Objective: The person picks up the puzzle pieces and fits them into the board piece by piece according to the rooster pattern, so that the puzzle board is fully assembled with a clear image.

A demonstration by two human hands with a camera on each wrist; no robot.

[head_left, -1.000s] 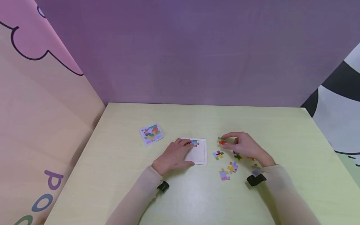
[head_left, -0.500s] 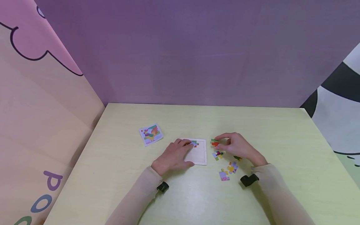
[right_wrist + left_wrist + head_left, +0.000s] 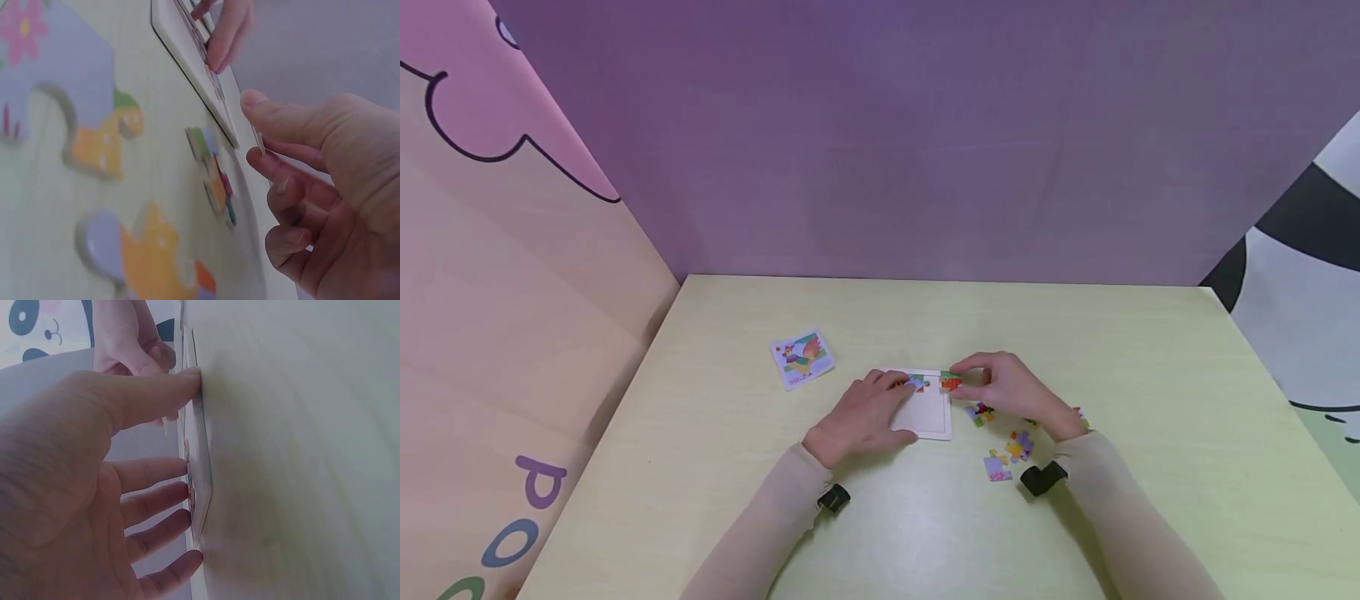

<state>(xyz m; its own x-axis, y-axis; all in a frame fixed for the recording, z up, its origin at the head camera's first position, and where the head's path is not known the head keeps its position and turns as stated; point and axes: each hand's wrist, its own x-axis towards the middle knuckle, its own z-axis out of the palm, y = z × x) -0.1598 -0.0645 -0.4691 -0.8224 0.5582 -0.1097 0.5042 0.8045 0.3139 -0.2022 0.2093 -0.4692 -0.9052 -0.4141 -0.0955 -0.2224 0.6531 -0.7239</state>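
Note:
My left hand [image 3: 861, 421] lies over the left side of a white square puzzle tray [image 3: 931, 421]. In the left wrist view, its thumb touches one tray edge while the fairly straight fingers rest along the tray. A few colourful puzzle pieces [image 3: 919, 383] sit along the tray's top edge, partly hidden by those fingers. Between thumb and index finger, my right hand [image 3: 1018, 390] pinches a red and green puzzle piece [image 3: 951, 382] over the tray's upper right corner. Seen from the right wrist, that piece shows only as a thin edge at the fingertips.
Several loose puzzle pieces [image 3: 998, 467] lie on the table right of the tray; some are partly hidden under the right arm. A square picture card [image 3: 802, 359] lies to the tray's upper left. A purple wall [image 3: 880, 167] rises behind the table.
My right hand has moved left with the pinched puzzle piece, from over the table right of the tray to the tray's upper right corner. The left hand has stayed in place.

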